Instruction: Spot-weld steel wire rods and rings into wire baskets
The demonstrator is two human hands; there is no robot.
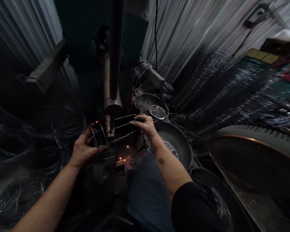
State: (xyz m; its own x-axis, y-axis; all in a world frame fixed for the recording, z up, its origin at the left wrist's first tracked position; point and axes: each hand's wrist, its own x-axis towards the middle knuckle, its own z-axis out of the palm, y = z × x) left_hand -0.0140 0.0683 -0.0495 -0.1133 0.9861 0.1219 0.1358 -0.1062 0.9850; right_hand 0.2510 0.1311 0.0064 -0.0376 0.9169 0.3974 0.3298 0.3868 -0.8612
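Note:
A wire frame (pixel 123 137) of thin, shiny metal rods spans the space between my hands. My left hand (pixel 83 148) grips its left end, thumb below and fingers around the upper side. At the right end, my right hand (pixel 145 124) pinches the frame between thumb and fingers. A machine with a dark vertical rod (pixel 117 48) and a brass-coloured cylinder (pixel 113 104) reaches down to the frame, its narrow tip (pixel 111 125) among the wires. Small orange sparks (pixel 127 146) glow just below. Darkness hides the exact contact point.
On the right stand a grey basin (pixel 183 141) and a smaller one (pixel 164 104) holding round wire pieces. A large fan-like round housing (pixel 251 138) is nearby. Wire coils (pixel 19 199) lie at left; stacked wire goods (pixel 207 87) line the corrugated wall (pixel 183 25).

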